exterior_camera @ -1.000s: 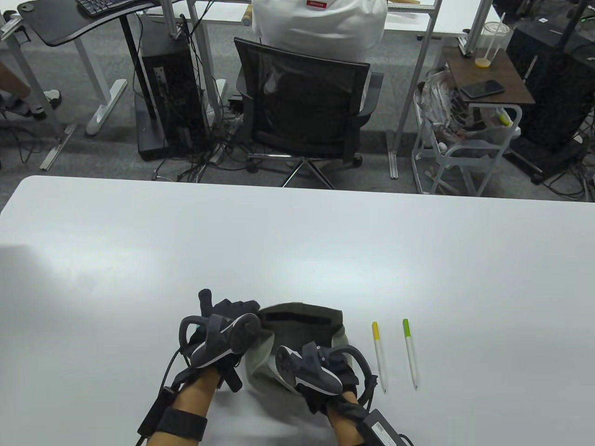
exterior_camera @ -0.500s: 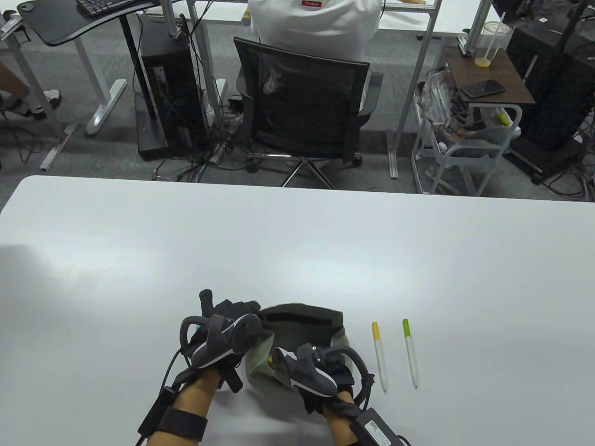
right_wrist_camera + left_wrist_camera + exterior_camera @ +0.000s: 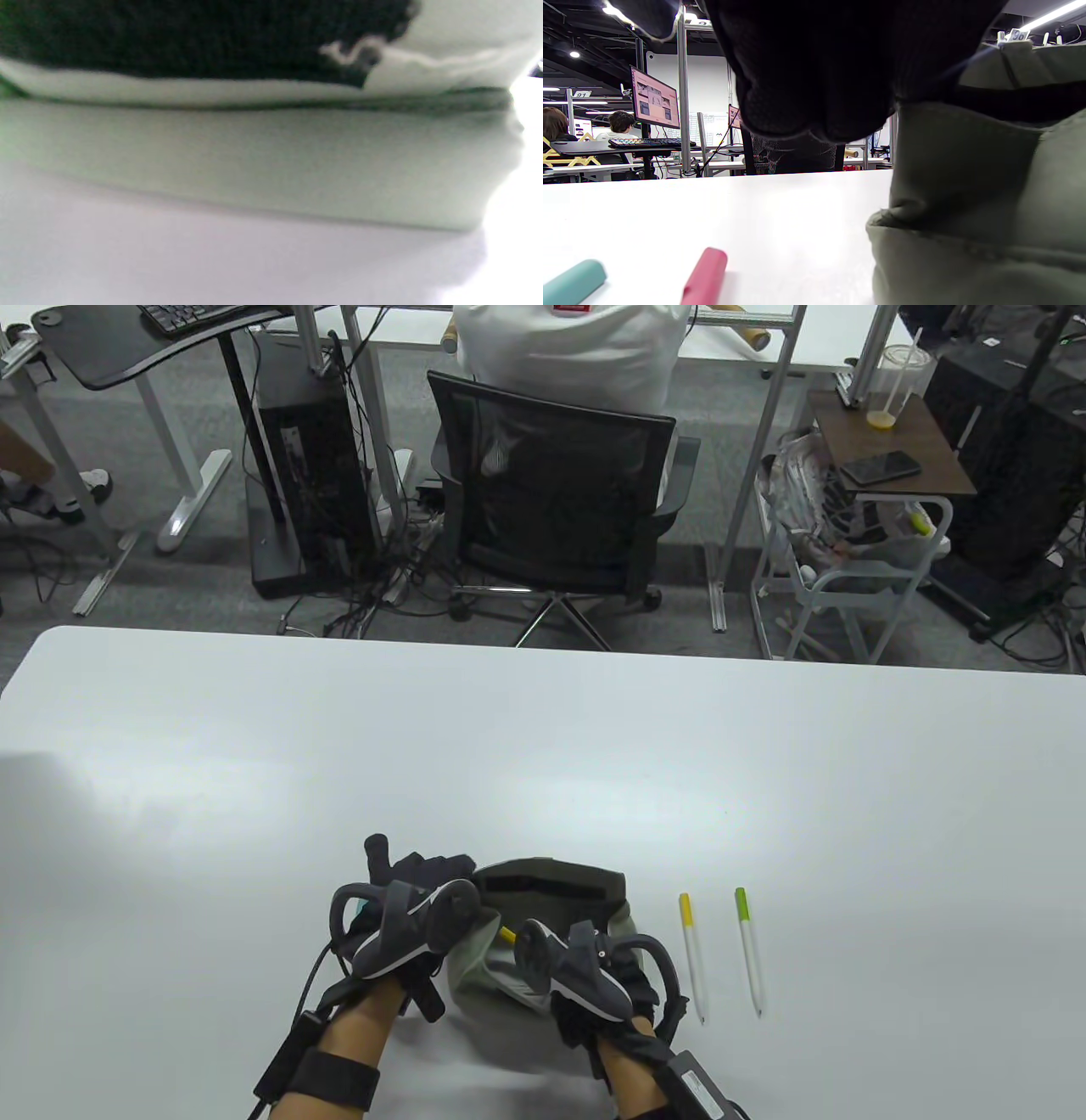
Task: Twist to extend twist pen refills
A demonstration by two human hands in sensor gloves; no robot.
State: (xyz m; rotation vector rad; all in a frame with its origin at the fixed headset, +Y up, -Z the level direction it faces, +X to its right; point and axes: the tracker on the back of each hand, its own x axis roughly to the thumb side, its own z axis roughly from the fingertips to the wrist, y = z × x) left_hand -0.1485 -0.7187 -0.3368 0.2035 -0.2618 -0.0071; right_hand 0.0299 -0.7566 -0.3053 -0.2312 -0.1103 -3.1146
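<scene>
A grey-green fabric pouch (image 3: pixel 556 889) lies open near the table's front edge. My left hand (image 3: pixel 416 872) grips its left rim, and in the left wrist view its gloved fingers (image 3: pixel 818 76) sit on the pouch (image 3: pixel 967 190). My right hand (image 3: pixel 547 963) is at the pouch mouth, fingers hidden under the tracker, and a yellow-ended pen (image 3: pixel 507 934) sticks out from it. A yellow-capped white pen (image 3: pixel 692 954) and a green-capped white pen (image 3: pixel 747 950) lie on the table right of the pouch. The right wrist view shows only blurred pouch fabric (image 3: pixel 254 161).
A pink pen end (image 3: pixel 706 275) and a teal pen end (image 3: pixel 575 281) lie on the table beside the left hand, hidden under it in the table view. The white table (image 3: pixel 543 746) stretches beyond. An office chair (image 3: pixel 551 500) stands behind its far edge.
My right hand has lifted and shifted slightly right and away at the pouch mouth. The yellow pen end has come into sight and moved with it. The left hand has stayed put.
</scene>
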